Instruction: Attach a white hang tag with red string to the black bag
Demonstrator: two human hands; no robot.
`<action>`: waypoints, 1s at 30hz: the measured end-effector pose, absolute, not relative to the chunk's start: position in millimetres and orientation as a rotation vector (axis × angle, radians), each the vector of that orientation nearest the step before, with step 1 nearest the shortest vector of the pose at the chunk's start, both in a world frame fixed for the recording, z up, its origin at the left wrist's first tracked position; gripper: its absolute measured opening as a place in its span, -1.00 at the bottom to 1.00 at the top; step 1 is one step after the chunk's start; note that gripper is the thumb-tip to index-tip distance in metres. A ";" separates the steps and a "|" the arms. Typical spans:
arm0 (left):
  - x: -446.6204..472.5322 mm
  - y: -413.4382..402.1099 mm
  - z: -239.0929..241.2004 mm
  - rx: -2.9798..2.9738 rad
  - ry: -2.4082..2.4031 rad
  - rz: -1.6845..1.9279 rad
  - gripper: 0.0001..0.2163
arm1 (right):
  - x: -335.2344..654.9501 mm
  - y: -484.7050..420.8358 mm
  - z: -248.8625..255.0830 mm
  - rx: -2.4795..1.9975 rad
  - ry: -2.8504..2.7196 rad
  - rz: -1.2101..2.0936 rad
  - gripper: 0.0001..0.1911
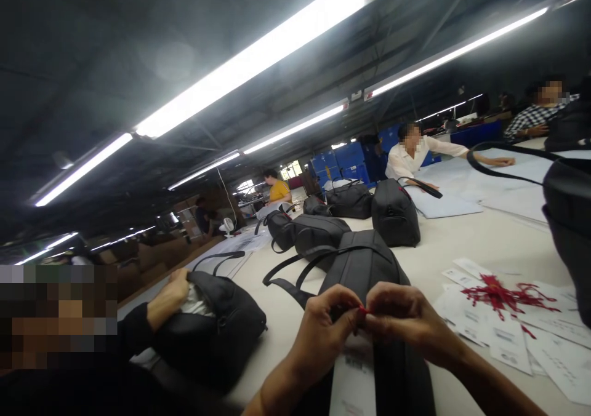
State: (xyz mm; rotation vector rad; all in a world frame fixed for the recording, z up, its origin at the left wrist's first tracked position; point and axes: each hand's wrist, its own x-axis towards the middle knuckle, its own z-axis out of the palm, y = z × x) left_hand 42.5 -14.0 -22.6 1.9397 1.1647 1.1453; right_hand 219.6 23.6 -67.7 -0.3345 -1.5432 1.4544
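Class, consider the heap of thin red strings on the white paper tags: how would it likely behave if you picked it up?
The heap of thin red strings lies tangled and limp on the white paper tags, so it would probably droop. The fine strands look very light. Loose ends splay outward, so some may well snag or drop away.

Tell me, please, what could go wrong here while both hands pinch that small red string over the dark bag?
1. The red string is pinched only at the fingertips of the left hand and right hand; it could slip and drop onto the dark bag.
2. The white tag lies loose below the hands and might slide off the bag.
3. The pile of red strings on the scattered tags looks tangled, so pulling one may drag others.
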 end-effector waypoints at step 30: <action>39.2 -11.1 -22.2 1.991 1.149 1.048 -0.79 | 229.5 33.9 -70.5 -0.490 -1.479 1.322 -0.65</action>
